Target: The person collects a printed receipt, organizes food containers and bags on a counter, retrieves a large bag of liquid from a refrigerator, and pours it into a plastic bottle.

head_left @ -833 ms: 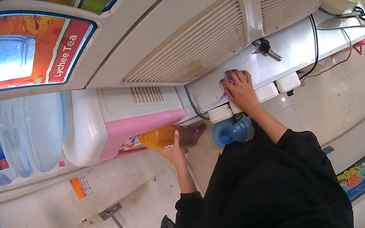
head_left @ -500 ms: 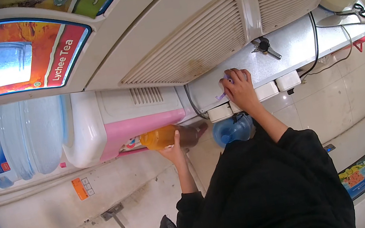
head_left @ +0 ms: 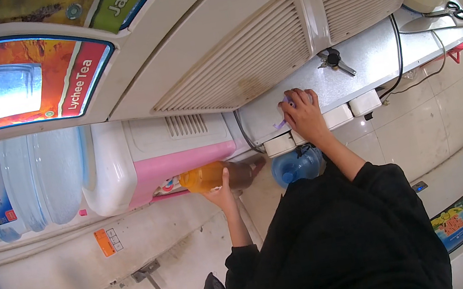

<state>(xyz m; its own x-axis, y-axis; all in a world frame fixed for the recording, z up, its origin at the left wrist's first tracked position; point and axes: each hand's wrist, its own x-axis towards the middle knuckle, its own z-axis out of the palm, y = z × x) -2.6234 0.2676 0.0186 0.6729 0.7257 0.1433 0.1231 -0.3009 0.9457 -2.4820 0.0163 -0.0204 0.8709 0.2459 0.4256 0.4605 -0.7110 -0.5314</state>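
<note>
My left hand (head_left: pixel 220 195) is wrapped round a bottle (head_left: pixel 203 177), orange at one end and dark brown at the other, held on its side next to the pink and white water dispenser (head_left: pixel 179 162). My right hand (head_left: pixel 308 119) rests at the edge of the metal counter (head_left: pixel 319 82), its fingers curled over a small light-purple thing (head_left: pixel 281 124). The hand covers most of that thing, so its kind does not show.
White drink machines with vent grilles (head_left: pixel 240 51) stand along the counter. Keys (head_left: pixel 335 60) and black-handled scissors (head_left: pixel 454 11) lie on it. Power strips (head_left: pixel 337 117) line its front edge. Below sits a blue jug-like container (head_left: pixel 296 167). A large water bottle (head_left: pixel 53 177) tops the dispenser.
The view has shifted slightly, so the machines on the left appear a little lower. Both hands keep their places and grips.
</note>
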